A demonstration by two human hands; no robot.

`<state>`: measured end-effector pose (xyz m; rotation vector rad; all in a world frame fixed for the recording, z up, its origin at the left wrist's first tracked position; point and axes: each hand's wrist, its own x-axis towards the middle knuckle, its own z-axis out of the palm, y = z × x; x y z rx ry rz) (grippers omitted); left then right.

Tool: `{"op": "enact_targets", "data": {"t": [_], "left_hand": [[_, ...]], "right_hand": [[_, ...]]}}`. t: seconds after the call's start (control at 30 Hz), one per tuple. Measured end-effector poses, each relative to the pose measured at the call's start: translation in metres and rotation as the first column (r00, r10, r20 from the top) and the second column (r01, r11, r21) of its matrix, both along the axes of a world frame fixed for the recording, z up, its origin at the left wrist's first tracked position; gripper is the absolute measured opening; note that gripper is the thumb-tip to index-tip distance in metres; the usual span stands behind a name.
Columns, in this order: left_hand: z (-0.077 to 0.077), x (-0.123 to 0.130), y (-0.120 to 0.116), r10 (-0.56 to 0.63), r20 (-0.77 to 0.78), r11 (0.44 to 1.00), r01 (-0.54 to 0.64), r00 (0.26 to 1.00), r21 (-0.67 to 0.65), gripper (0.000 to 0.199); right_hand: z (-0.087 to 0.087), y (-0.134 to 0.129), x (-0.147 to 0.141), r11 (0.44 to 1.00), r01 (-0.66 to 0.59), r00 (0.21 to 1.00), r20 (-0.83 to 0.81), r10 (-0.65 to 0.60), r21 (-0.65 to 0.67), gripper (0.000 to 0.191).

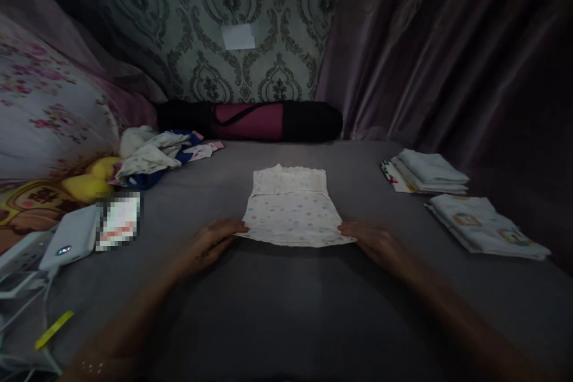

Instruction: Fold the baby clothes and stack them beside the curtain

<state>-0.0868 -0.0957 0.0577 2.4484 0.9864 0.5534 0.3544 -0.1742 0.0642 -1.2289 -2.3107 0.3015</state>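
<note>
A small white baby garment (293, 209) with a faint print lies on the grey sheet in front of me. Its upper part is folded over, leaving a crosswise edge, and its lower hem is slightly raised at the corners. My left hand (212, 245) pinches the near left corner between thumb and fingers. At the near right corner, my right hand (373, 242) grips the cloth the same way. Both forearms reach in from the bottom of the view.
Folded cloths (430, 170) are stacked at the right, with another folded printed cloth (487, 227) nearer. A crumpled clothes pile (156, 158) lies far left. A white power bank (74, 236), a power strip (22, 253) and cables sit at left. A black-and-maroon long bag (250, 121) lies along the wall.
</note>
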Motion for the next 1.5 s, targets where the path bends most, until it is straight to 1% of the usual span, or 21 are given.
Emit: {"op": "enact_targets", "data": {"t": [0.07,0.13,0.2,0.27,0.33,0.4,0.47,0.57,0.67,0.73,0.8,0.87,0.97,1.03,1.07,1.17,1.3,1.5], "left_hand": [[-0.003,-0.006,-0.005,-0.043,-0.007,0.999,0.043,0.999,0.026,0.035],[-0.004,-0.011,-0.013,-0.075,-0.023,0.997,0.075,0.997,0.019,0.035],[-0.001,-0.014,-0.019,-0.084,-0.039,0.996,0.083,0.996,-0.018,0.035],[0.005,-0.012,-0.022,-0.07,-0.051,0.995,0.066,0.996,-0.077,0.034],[0.013,-0.005,-0.018,-0.042,-0.034,0.991,0.038,0.999,-0.128,0.033],[0.021,0.006,-0.008,-0.014,0.013,0.986,0.016,1.0,-0.166,0.032],[0.027,0.021,0.007,0.049,0.078,0.983,-0.034,0.996,-0.183,0.032],[0.028,0.044,0.032,0.222,0.166,0.963,-0.19,0.961,-0.189,0.03],[0.022,0.066,0.056,0.413,0.254,0.906,-0.367,0.874,-0.211,0.027],[0.016,0.079,0.072,0.511,0.28,0.856,-0.451,0.813,-0.254,0.026],[0.01,0.089,0.086,0.578,0.283,0.814,-0.512,0.766,-0.275,0.027],[0.004,0.097,0.098,0.602,0.286,0.798,-0.545,0.746,-0.257,0.029],[-0.005,0.105,0.112,0.587,0.299,0.81,-0.554,0.753,-0.194,0.03],[-0.011,0.11,0.118,0.59,0.273,0.806,-0.574,0.759,-0.146,0.031],[-0.013,0.111,0.12,0.599,0.249,0.799,-0.589,0.761,-0.119,0.031],[-0.017,0.116,0.125,0.624,0.192,0.778,-0.625,0.758,-0.058,0.031],[-0.017,0.122,0.129,0.658,0.105,0.75,-0.661,0.746,-0.01,0.03],[-0.017,0.13,0.134,0.69,0.001,0.724,-0.689,0.724,0.029,0.033]], "right_hand": [[0.002,-0.008,0.003,1.0,-0.009,0.999,0.035,0.009,-0.012,0.034],[0.004,-0.016,0.004,0.999,-0.023,0.998,0.062,0.025,-0.036,0.036],[0.007,-0.022,0.005,0.996,-0.039,0.997,0.067,0.044,-0.076,0.036],[0.011,-0.025,0.003,0.99,-0.044,0.997,0.056,0.052,-0.132,0.036],[0.014,-0.022,0.0,0.983,-0.016,0.999,0.031,0.022,-0.184,0.036],[0.015,-0.013,-0.004,0.976,0.06,0.998,-0.017,-0.065,-0.209,0.035],[0.014,0.0,-0.01,0.966,0.159,0.979,-0.091,-0.18,-0.204,0.034],[0.013,0.026,-0.022,0.94,0.306,0.913,-0.233,-0.335,-0.152,0.034],[0.009,0.054,-0.033,0.901,0.422,0.825,-0.367,-0.429,-0.104,0.033],[0.005,0.073,-0.038,0.862,0.493,0.763,-0.418,-0.494,-0.118,0.032],[-0.001,0.091,-0.042,0.808,0.568,0.696,-0.433,-0.573,-0.156,0.032],[-0.007,0.108,-0.046,0.753,0.632,0.638,-0.428,-0.641,-0.185,0.031],[-0.014,0.129,-0.053,0.665,0.718,0.564,-0.388,-0.729,-0.205,0.03],[-0.017,0.14,-0.057,0.619,0.758,0.533,-0.35,-0.77,-0.208,0.03],[-0.019,0.144,-0.059,0.606,0.769,0.526,-0.336,-0.782,-0.206,0.031],[-0.023,0.154,-0.061,0.609,0.771,0.544,-0.301,-0.783,-0.188,0.033],[-0.026,0.161,-0.059,0.611,0.77,0.579,-0.204,-0.79,-0.182,0.033],[-0.03,0.169,-0.056,0.555,0.801,0.554,-0.071,-0.829,-0.224,0.035]]}}
